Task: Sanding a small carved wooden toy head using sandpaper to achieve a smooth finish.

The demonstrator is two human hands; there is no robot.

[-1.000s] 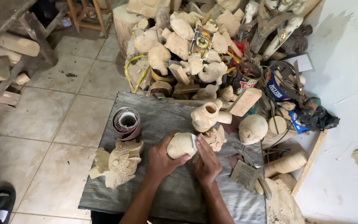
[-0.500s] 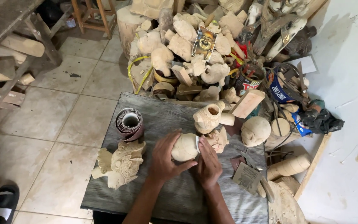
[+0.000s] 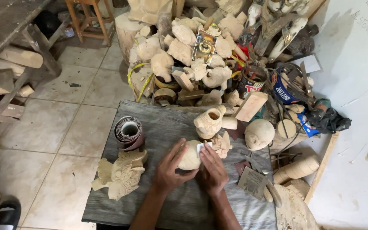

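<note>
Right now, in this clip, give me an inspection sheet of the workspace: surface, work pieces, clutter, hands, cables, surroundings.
Surface: grey weathered wooden board, worn and streaky.
Job's things: rounded pale wood carving held on the board; a small white piece, probably sandpaper, pressed against it.
Clutter: sandpaper roll, winged carving, vase-shaped carving, round head carving, pile of rough carvings behind, tins with tools.
Hands: left hand cups the carving; right hand presses the white piece on it.
Cables: a thin dark cord near the round head; its ends cannot be traced.
Surroundings: tiled floor, wooden stool, white wall, timber offcuts at left.
</note>
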